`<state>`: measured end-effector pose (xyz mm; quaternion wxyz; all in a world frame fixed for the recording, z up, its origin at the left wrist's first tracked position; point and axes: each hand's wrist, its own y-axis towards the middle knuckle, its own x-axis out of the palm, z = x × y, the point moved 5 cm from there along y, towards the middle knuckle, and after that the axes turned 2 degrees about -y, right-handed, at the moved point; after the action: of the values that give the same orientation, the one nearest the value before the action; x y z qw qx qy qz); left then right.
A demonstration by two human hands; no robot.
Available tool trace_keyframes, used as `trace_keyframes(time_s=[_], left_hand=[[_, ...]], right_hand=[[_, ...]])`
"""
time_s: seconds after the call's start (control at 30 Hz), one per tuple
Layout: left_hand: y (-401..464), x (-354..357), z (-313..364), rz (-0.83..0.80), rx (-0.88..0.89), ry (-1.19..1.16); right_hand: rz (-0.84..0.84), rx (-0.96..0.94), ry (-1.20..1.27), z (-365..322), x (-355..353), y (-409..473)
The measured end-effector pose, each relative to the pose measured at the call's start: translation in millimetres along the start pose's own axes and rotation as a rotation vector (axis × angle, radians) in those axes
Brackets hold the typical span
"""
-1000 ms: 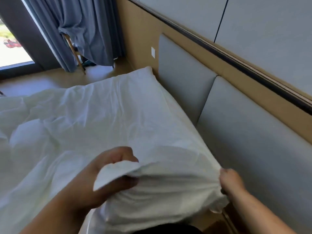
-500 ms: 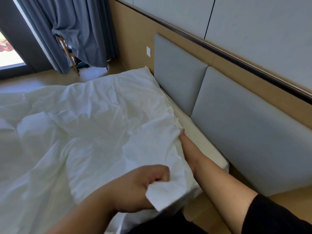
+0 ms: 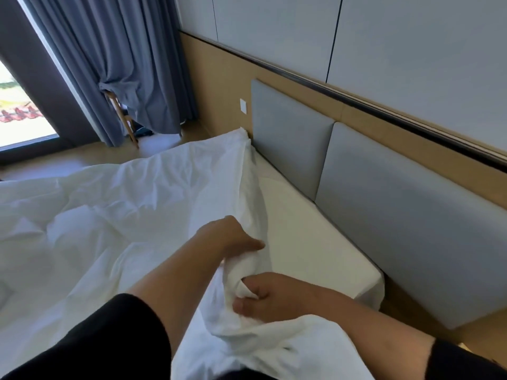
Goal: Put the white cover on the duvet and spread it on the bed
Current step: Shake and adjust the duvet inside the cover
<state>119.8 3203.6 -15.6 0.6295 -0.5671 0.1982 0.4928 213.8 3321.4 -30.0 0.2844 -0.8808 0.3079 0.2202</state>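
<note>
Two hands at work on one near corner. Covered duvet (image 3: 115, 215) spread rumpled over most of bed (image 3: 315, 242), bare strip left beside headboard (image 3: 384, 215). Best to seat corner fully, then pull toward headboard and smooth. Left hand (image 3: 233, 237) curled, gripping fabric edge. Right hand (image 3: 271, 297) below, pinching bunched cover, forearms converging.

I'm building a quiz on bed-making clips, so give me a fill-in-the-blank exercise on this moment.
1. Both hands grip the ____ duvet cover.
2. The right hand bunches fabric nearer the camera than the ____ hand.
3. The headboard panels are ____.
4. A bare strip of the mattress shows beside the ____.

Missing words: white; left; grey; headboard
</note>
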Motion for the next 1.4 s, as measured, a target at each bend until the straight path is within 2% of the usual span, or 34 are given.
trace_keyframes(time_s=[0.07, 0.13, 0.2, 0.27, 0.33, 0.4, 0.43, 0.47, 0.53, 0.6, 0.73, 0.87, 0.97, 1.03, 1.17, 1.23, 1.3, 1.4], left_hand=[[21.8, 11.6, -4.7, 0.018, -0.075, 0.151], [43.6, 28.5, -13.8, -0.059, -0.113, 0.08], [62.3, 34.4, -19.4, -0.045, -0.166, -0.31], [75.5, 20.2, -6.8, 0.076, -0.175, -0.879], [82.5, -5.1, 26.5, 0.145, -0.049, -1.319], [86.8, -11.7, 66.9, 0.049, 0.13, -1.518], [87.1, -3.6, 84.3, -0.042, 0.166, -1.462], [88.1, 11.8, 95.8, -0.13, 0.147, -1.292], [92.6, 51.2, 106.9, -0.285, 0.048, -0.798], [105.0, 82.6, 115.2, -0.422, 0.014, -0.462], [139.2, 118.7, 144.6, -0.557, -0.006, -0.143], [179.2, 145.9, 194.1, -0.46, -0.024, -0.121], [203.2, 178.7, 228.5, -0.485, -0.073, -0.203], [217.7, 199.5, 254.0, -0.475, -0.103, -0.34], [244.0, 201.2, 318.2, -0.241, -0.001, -0.784], [251.3, 199.9, 338.1, -0.256, 0.058, -0.936], [260.2, 212.4, 341.2, -0.382, 0.171, -0.861], [276.6, 241.7, 301.4, -0.484, 0.336, -0.4]], right_hand=[[-0.028, -0.021, -0.002, 4.3, -5.8, 1.9], [-0.07, 0.004, 0.04, 13.0, -7.7, 4.1], [-0.06, 0.036, 0.16, 25.9, -8.9, 3.7], [0.038, 0.06, 0.251, 42.5, -21.6, -2.5], [0.199, 0.129, 0.255, 67.1, -46.5, -12.4], [0.278, 0.211, 0.27, 100.3, -67.6, -26.4], [0.266, 0.244, 0.283, 117.6, -72.4, -32.4], [0.23, 0.282, 0.295, 134.0, -73.9, -39.8], [0.145, 0.394, 0.286, 171.8, -70.8, -55.9], [0.152, 0.479, 0.33, 206.4, -70.7, -73.1], [0.237, 0.591, 0.412, 257.2, -72.7, -92.8], [0.213, 0.559, 0.381, 278.3, -82.2, -89.6], [0.166, 0.571, 0.379, 295.5, -89.0, -94.5], [0.192, 0.623, 0.406, 313.8, -102.4, -109.4], [0.42, 0.729, 0.502, 369.1, -165.2, -148.2], [0.508, 0.772, 0.383, 407.9, -187.4, -158.3], [0.532, 0.867, 0.175, 451.3, -184.6, -156.9], [0.373, 1.026, -0.061, 507.5, -132.4, -133.1]])
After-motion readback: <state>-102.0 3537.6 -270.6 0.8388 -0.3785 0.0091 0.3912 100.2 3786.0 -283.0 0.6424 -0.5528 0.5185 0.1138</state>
